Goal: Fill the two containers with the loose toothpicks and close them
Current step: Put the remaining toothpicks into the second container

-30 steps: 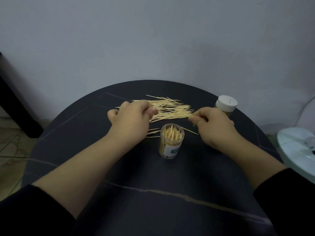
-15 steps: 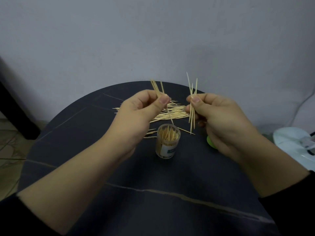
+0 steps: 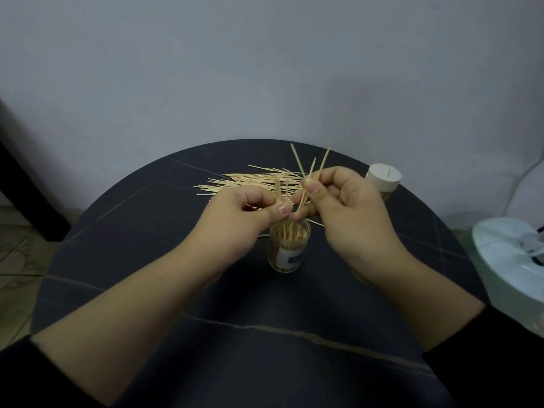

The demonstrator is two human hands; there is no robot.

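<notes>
An open clear container [image 3: 289, 251], partly filled with upright toothpicks, stands in the middle of the round dark table [image 3: 147, 275]. Just above its mouth my left hand [image 3: 238, 219] pinches a few toothpicks that point up. My right hand [image 3: 344, 207] pinches several toothpicks [image 3: 312, 172], their tips fanned upward and their lower ends near the container's mouth. A pile of loose toothpicks [image 3: 250, 182] lies behind my hands. A second container with a white lid [image 3: 382, 179] on it stands at the back right, partly hidden by my right hand.
A white rounded object [image 3: 512, 260] sits off the table's right edge. A plain wall rises right behind the table. A dark furniture leg [image 3: 26, 184] stands on the tiled floor at the left.
Both hands lifted toothpicks off the pile a second ago. Since then they have come down and together, right over the open container's mouth.
</notes>
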